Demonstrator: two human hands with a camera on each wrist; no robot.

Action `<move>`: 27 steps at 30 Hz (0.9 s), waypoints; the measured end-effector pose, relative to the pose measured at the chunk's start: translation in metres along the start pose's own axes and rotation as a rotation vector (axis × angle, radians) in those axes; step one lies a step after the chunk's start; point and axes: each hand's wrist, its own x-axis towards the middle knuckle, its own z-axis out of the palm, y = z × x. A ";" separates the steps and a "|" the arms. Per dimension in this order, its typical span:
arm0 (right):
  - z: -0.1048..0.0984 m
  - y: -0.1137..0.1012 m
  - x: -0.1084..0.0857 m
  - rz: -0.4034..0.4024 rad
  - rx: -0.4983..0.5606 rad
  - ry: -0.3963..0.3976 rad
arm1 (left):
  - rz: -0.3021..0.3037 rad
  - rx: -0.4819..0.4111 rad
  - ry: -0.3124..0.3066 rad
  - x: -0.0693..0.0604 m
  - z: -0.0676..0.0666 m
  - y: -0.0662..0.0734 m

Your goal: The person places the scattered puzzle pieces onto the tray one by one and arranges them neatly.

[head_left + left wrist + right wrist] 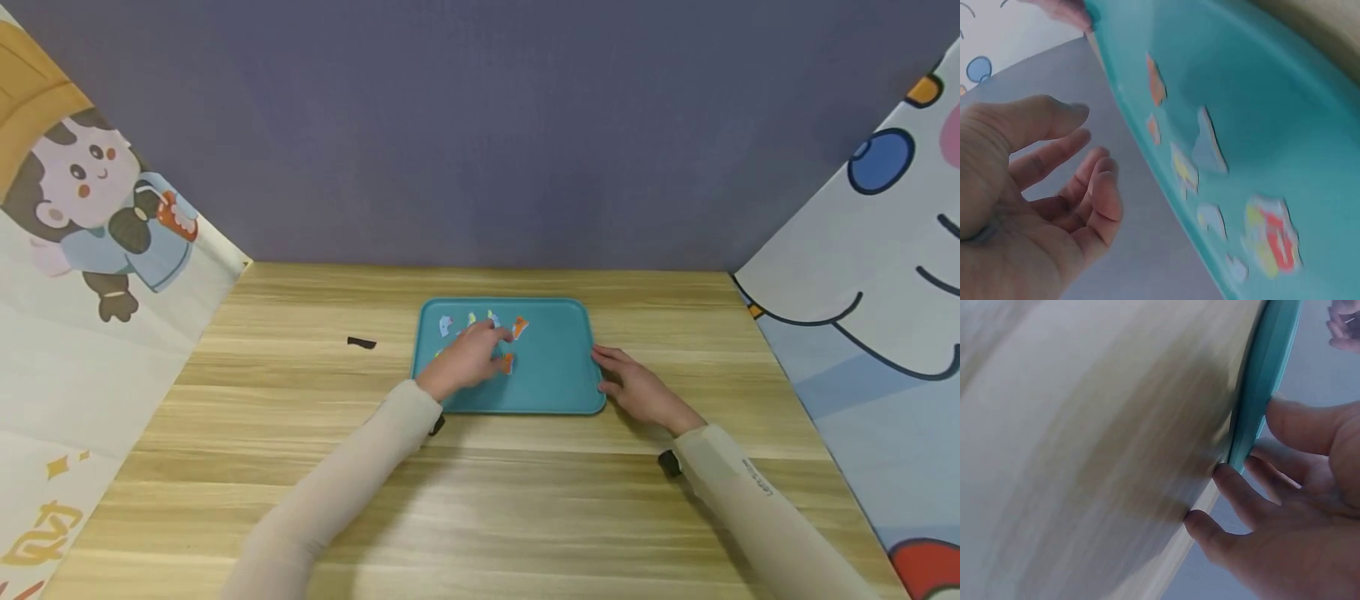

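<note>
A teal tray [555, 367] lies on the wooden table with several small, irregular flat printed pieces on it. Two orange pieces are plain in the head view, an upper one [521, 327] and a lower one [508, 362]; a pale blue piece [446, 325] lies at the upper left. The left wrist view shows a red-and-yellow piece [1275, 240], larger than its neighbours. Over the tray's left half hovers my left hand [468, 357], fingers loosely bent around nothing, hiding some pieces. My right hand [637, 392] touches the tray's right rim, thumb and fingertips resting against it.
On the table left of the tray is a small black strip [362, 342]. A dark grey-blue panel [487, 133] rises behind the table. Printed cartoon panels stand on the left [45, 333] and right [862, 400].
</note>
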 end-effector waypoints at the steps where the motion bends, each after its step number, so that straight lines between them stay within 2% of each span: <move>1: 0.000 0.000 0.000 0.001 0.002 0.000 | 0.004 0.002 0.012 -0.002 -0.003 -0.002; 8: -0.002 -0.001 0.000 0.008 0.007 0.004 | -0.006 -0.039 0.077 -0.023 -0.025 -0.026; 15: -0.001 -0.002 0.000 0.006 -0.004 0.007 | -0.001 -0.080 0.129 -0.046 -0.038 -0.055; 18: -0.001 -0.002 0.000 0.006 -0.011 0.005 | -0.009 -0.092 0.154 -0.055 -0.041 -0.068; 23: -0.001 -0.001 0.000 0.009 -0.019 0.006 | -0.051 -0.101 0.177 -0.066 -0.039 -0.095; 27: -0.001 -0.002 0.000 0.015 -0.014 0.004 | -0.126 -0.088 0.211 -0.073 -0.039 -0.116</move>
